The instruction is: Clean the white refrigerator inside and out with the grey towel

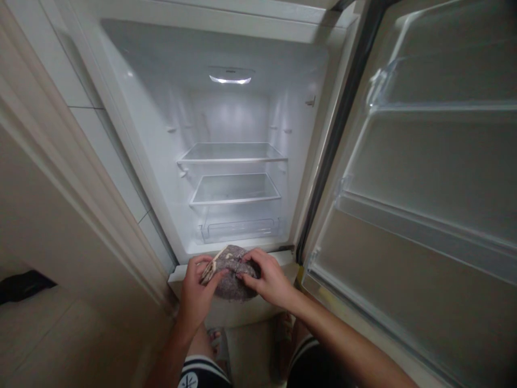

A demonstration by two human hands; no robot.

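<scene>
Both my hands hold a grey-brown cloth bunched into a lump, just below the front edge of an open fridge. My left hand grips the cloth's left side with fingers curled round it. My right hand presses on its right side, fingers closed over the fabric. The fridge compartment is lit and bare, with two glass shelves and a clear drawer at the bottom.
The fridge door stands swung open on the right, its clear door racks bare. A tiled wall and a beige door frame run along the left. A dark object lies on the floor at far left. My knees and slippers show below.
</scene>
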